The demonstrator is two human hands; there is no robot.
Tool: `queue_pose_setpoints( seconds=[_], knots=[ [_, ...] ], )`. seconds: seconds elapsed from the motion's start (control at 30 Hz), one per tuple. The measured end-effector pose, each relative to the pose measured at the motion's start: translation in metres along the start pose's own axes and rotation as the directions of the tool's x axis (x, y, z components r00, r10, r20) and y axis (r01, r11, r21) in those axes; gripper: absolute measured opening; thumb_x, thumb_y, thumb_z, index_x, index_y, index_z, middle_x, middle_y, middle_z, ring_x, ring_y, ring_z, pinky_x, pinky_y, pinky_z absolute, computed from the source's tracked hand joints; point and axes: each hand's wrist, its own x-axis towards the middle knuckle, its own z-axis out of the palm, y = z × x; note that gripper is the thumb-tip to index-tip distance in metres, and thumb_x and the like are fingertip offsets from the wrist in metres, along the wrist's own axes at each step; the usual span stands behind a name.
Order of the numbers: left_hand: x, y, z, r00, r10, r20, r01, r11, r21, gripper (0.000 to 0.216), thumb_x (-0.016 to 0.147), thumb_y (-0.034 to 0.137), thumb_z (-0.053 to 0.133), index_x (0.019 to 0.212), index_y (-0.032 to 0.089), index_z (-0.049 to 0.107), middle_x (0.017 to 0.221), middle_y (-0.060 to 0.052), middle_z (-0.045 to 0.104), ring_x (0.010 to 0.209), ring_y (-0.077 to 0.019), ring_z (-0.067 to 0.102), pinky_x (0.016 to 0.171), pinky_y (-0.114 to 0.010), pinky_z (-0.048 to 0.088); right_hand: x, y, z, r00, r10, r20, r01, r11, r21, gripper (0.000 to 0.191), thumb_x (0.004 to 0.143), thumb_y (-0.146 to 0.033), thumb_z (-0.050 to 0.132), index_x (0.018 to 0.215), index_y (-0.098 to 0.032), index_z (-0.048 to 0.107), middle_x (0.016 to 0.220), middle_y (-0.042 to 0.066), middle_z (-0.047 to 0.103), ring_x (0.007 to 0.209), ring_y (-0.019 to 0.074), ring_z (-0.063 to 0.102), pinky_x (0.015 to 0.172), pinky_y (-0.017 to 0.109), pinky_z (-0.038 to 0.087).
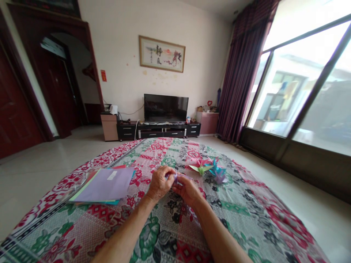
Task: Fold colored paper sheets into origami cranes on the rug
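Between both hands, over the middle of the table, is a small folded piece of purple paper (176, 178), mostly covered by fingers. My left hand (161, 182) is closed, pinching the paper between thumb and forefinger. From the other side my right hand (188, 190) grips it too, fingers bent around its lower edge. To the right of my hands stand several folded paper cranes: a yellow-green one (201, 168), a blue one (216, 168) and a purple one (220, 177), with pink ones behind. A stack of coloured paper sheets (105, 186), purple on top, lies to the left.
A round table with a flowered tablecloth (153, 233) fills the foreground. Clear plastic wrapping (79, 184) lies by the paper stack. Past the table's far edge stand a black TV cabinet (161, 132) and a television (166, 108). Windows and a purple curtain (238, 80) are on the right.
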Motion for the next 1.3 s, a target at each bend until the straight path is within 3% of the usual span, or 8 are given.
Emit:
queue_pose_setpoints(
  seconds=[0.33,0.73,1.03,1.3],
  knots=[
    [-0.0025,0.0013,-0.0004,1.000,-0.015,0.021,0.016,1.000,-0.010,0.012,0.069,0.011,0.053,0.073,0.019,0.060,0.070,0.000,0.063,0.070,-0.0135,0.058,0.067,-0.024,0.047,0.0001,0.0006,-0.0019,0.999,0.002,0.043,-0.002,1.000,0.000,0.021,0.065,-0.021,0.067,0.085,-0.017,0.065,0.070,-0.001,0.065,0.057,0.0087,0.058,0.054,0.018,0.048],
    [-0.0017,0.0030,0.0014,0.999,0.036,-0.006,-0.036,0.999,-0.009,0.015,0.071,0.009,0.050,0.068,0.018,0.061,0.069,-0.001,0.062,0.071,-0.0140,0.057,0.069,-0.026,0.046,-0.0011,-0.0008,0.0015,1.000,0.006,0.012,-0.006,1.000,0.018,0.020,0.061,-0.020,0.068,0.081,-0.016,0.064,0.067,-0.002,0.063,0.055,0.0081,0.056,0.053,0.019,0.047],
    [-0.0014,0.0036,0.0009,0.998,0.058,0.002,-0.058,0.998,-0.004,0.017,0.074,0.011,0.050,0.076,0.019,0.064,0.075,-0.003,0.065,0.075,-0.0151,0.058,0.071,-0.027,0.047,-0.0047,-0.0014,0.0002,0.999,-0.003,0.054,0.000,0.999,0.041,0.024,0.066,-0.033,0.071,0.084,-0.018,0.065,0.075,-0.002,0.063,0.058,0.0080,0.058,0.055,0.020,0.049],
    [-0.0012,0.0040,0.0010,0.996,0.094,0.001,-0.094,0.995,0.017,0.019,0.075,0.009,0.050,0.075,0.020,0.065,0.076,-0.002,0.066,0.076,-0.0152,0.058,0.072,-0.027,0.047,-0.0045,0.0001,-0.0002,0.996,-0.030,0.084,0.030,1.000,-0.006,0.029,0.066,-0.035,0.072,0.090,-0.021,0.066,0.086,-0.001,0.065,0.064,0.0083,0.059,0.057,0.020,0.049]
  ],
)
